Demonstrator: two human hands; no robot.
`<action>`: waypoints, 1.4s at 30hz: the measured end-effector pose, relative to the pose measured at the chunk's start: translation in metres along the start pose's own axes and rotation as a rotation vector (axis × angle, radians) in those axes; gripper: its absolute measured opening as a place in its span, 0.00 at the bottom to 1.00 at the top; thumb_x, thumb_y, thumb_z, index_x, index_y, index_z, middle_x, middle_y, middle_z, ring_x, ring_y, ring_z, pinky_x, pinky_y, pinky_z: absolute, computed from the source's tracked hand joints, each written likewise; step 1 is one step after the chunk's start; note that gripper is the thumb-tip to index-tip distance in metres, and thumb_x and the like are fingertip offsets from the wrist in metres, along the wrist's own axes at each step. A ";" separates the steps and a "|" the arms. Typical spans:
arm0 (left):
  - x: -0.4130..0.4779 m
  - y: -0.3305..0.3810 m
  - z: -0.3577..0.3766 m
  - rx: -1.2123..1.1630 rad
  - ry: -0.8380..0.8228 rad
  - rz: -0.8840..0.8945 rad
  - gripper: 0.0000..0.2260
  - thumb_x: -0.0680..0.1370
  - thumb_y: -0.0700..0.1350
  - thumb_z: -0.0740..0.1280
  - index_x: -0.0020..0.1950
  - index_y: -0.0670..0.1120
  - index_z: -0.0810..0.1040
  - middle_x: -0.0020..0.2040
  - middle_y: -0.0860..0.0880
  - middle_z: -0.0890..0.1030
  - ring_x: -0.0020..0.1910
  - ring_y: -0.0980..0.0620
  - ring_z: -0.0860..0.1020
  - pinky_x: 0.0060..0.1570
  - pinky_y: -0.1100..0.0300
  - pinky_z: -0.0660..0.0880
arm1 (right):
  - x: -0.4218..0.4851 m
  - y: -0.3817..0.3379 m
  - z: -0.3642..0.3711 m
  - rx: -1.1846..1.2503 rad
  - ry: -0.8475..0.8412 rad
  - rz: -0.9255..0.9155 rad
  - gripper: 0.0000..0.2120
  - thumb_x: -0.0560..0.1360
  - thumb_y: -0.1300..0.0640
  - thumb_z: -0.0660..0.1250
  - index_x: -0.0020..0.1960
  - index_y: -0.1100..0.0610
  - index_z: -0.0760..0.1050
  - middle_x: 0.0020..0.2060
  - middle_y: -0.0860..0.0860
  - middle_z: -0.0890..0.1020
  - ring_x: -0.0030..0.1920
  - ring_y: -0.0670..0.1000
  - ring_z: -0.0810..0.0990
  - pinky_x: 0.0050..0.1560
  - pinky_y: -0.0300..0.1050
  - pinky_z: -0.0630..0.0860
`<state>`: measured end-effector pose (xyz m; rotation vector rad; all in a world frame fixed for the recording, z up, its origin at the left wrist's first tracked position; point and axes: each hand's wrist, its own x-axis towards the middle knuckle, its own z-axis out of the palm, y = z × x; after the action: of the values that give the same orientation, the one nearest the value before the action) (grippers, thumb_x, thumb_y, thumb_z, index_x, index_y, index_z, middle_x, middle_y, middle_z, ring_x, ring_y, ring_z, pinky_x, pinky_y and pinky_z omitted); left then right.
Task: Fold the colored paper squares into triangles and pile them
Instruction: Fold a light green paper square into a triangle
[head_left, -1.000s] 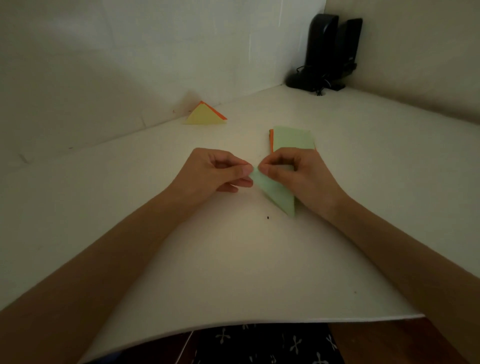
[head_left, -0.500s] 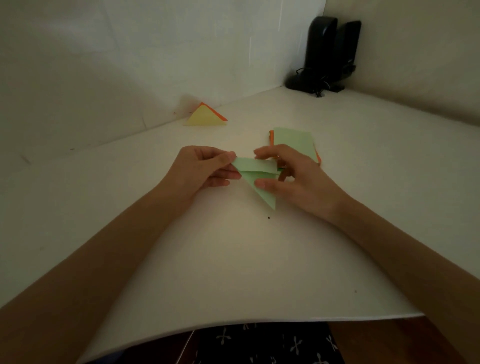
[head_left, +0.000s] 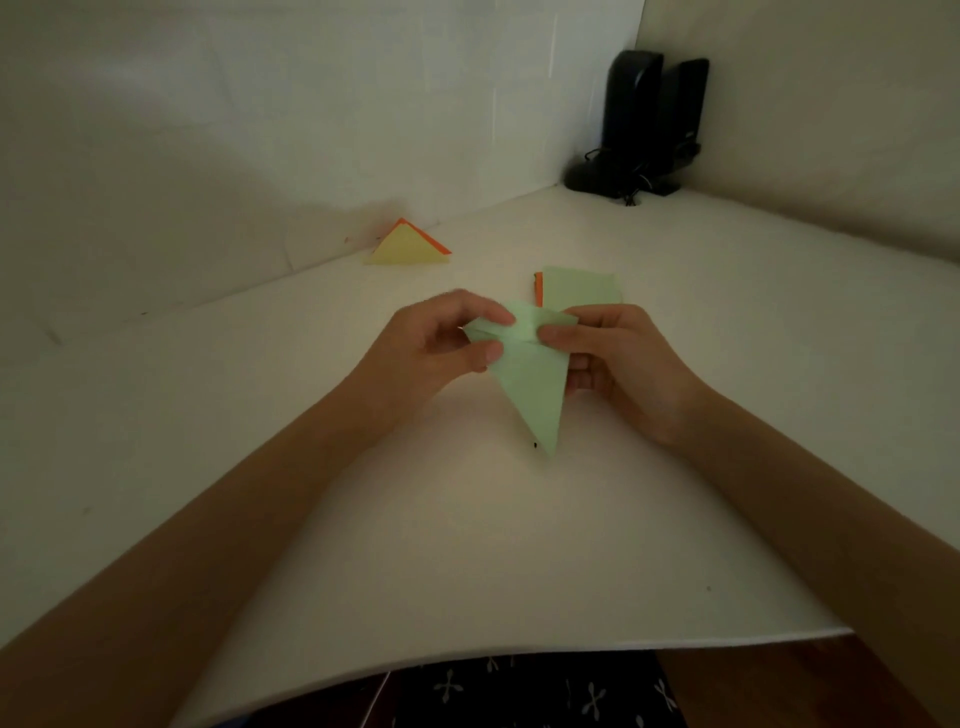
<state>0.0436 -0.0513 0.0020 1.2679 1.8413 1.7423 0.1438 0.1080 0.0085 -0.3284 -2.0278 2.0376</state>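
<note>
The left hand (head_left: 441, 343) pinches the upper left corner of a pale green sheet (head_left: 535, 387) between thumb and curled fingers. The right hand (head_left: 618, 364) pinches the upper right edge the same way, so the sheet hangs between them over the white table (head_left: 467, 545) with its long point towards the person (whether the tip touches the surface, I cannot tell). In the far corner stand two dark speakers (head_left: 644, 119). Just beyond the right hand lies the stack of unfolded squares (head_left: 582, 288), green on top with an orange edge showing at its left. Well off to the left, by the wall, sits the pile of finished triangles (head_left: 408, 249), yellow over orange. Smallest is the flap along the sheet's top, turned over but not lying flat. The fold looks about midway to me. Next the edges want lining up and the crease pressing down on the table, before this one joins the pile.
</note>
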 end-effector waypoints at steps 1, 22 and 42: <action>0.000 -0.003 0.000 0.034 -0.014 -0.004 0.11 0.72 0.33 0.69 0.48 0.48 0.78 0.39 0.60 0.80 0.39 0.59 0.74 0.44 0.66 0.73 | 0.001 0.000 0.000 0.012 0.009 0.010 0.06 0.75 0.65 0.63 0.48 0.66 0.77 0.45 0.63 0.77 0.44 0.58 0.75 0.39 0.45 0.74; -0.002 0.004 0.004 -0.112 0.202 -0.139 0.07 0.74 0.36 0.68 0.42 0.42 0.70 0.30 0.49 0.78 0.30 0.57 0.78 0.31 0.65 0.75 | 0.002 0.005 -0.003 -0.072 0.018 -0.040 0.06 0.76 0.63 0.63 0.45 0.64 0.78 0.38 0.56 0.80 0.37 0.51 0.79 0.38 0.42 0.77; 0.001 0.004 -0.003 -0.276 0.257 -0.265 0.10 0.77 0.32 0.60 0.39 0.41 0.77 0.32 0.48 0.80 0.33 0.53 0.79 0.34 0.63 0.77 | -0.004 0.002 0.001 -0.087 -0.016 -0.183 0.16 0.73 0.75 0.58 0.51 0.62 0.80 0.45 0.53 0.84 0.50 0.54 0.82 0.57 0.43 0.77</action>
<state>0.0419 -0.0528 0.0065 0.6897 1.7247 1.9925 0.1473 0.1055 0.0069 -0.1368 -2.0769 1.8533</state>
